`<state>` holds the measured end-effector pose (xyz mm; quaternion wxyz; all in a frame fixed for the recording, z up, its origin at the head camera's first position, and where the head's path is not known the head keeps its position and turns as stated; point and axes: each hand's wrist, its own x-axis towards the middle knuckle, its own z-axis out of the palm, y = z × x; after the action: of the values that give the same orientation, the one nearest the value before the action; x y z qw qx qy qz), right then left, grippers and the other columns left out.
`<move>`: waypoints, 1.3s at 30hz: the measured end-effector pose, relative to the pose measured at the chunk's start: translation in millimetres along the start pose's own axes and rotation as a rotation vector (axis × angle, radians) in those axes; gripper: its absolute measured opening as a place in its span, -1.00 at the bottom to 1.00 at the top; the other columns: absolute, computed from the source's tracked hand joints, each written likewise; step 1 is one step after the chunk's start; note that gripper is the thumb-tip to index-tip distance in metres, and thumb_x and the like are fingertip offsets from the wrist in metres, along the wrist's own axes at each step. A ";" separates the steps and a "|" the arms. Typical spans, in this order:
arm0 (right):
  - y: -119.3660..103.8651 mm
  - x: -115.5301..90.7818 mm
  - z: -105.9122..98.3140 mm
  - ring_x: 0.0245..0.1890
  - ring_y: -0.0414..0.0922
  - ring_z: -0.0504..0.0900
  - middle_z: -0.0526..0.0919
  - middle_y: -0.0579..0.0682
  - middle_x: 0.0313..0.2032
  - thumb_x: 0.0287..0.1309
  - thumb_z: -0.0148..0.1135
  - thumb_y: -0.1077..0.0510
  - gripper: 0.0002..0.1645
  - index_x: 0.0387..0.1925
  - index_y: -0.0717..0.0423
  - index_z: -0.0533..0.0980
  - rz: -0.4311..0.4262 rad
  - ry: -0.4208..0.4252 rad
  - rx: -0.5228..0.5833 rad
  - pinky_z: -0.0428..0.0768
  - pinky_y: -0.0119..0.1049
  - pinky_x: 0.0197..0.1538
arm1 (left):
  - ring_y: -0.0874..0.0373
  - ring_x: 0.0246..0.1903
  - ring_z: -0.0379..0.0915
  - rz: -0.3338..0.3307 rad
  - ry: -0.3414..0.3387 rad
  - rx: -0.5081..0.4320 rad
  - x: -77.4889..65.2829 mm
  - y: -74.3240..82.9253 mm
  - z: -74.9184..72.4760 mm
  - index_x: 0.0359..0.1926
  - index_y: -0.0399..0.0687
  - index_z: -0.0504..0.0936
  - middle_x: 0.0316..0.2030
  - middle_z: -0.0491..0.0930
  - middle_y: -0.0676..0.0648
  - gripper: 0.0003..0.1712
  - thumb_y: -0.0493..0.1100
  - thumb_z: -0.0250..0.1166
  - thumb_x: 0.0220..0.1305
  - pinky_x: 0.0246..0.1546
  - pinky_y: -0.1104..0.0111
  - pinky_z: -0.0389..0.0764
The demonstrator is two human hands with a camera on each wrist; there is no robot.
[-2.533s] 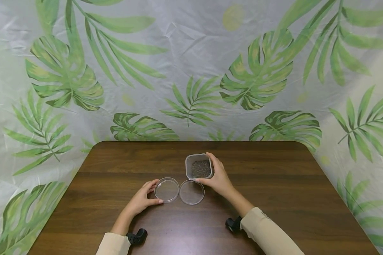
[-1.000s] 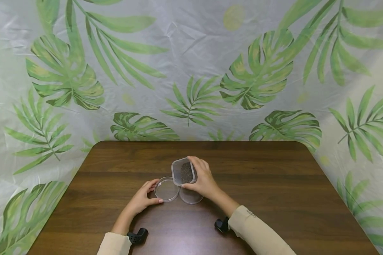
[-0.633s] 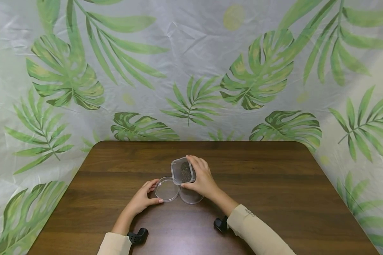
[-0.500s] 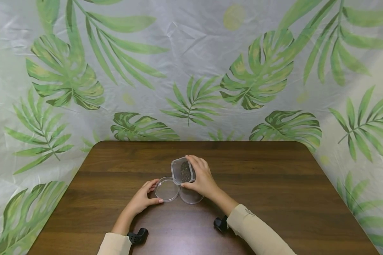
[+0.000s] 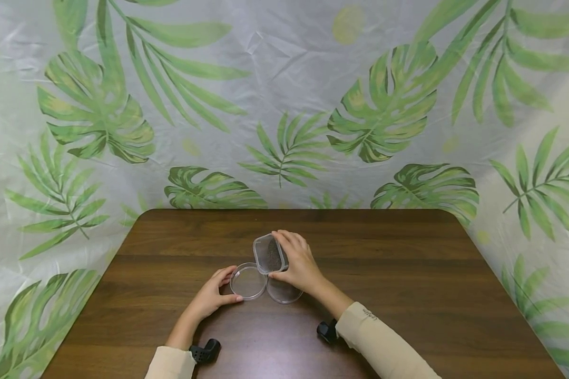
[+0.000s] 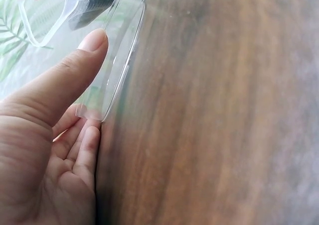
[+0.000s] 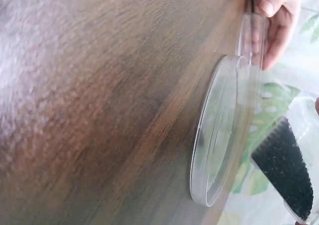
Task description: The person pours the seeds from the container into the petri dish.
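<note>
My left hand (image 5: 208,299) holds a clear petri dish (image 5: 248,282) by its sides on the table, thumb on the near side and fingers on the far side. With my right hand (image 5: 303,269) I grip a small square plastic tub (image 5: 262,248), tipped toward the left above the dish's right edge. Dark fine grains (image 7: 286,168) lie heaped against the tub's lower side in the right wrist view. A second round clear dish (image 5: 283,292) sits against the first one, partly covered by the tub and right hand.
The brown wooden table (image 5: 398,263) reaches back to a leaf-patterned curtain (image 5: 284,95). Black wrist cameras are strapped by both sleeves, the left one (image 5: 206,351) low over the table.
My right hand has brought the tub leftward from behind the second dish to the first dish's edge, tilting it further left; the grains have shifted inside. My left hand has kept its place.
</note>
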<state>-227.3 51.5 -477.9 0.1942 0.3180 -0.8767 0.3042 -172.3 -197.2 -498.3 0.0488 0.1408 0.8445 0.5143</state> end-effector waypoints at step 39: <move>-6.5 9.5 2.6 0.19 0.13 0.14 0.19 0.07 0.23 -0.47 0.57 -0.05 0.22 0.30 -0.01 0.13 -0.193 -0.053 -0.167 0.21 0.07 0.15 | -0.07 0.07 0.27 0.000 0.021 0.033 7.5 -37.3 3.8 0.24 -0.20 0.27 0.08 0.32 -0.19 -0.07 -0.09 0.48 -0.18 0.12 0.12 0.28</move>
<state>-230.1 41.7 -472.1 0.2252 0.3916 -0.8691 0.2017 -185.6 -207.9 -532.6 0.0375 0.1364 0.8533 0.5018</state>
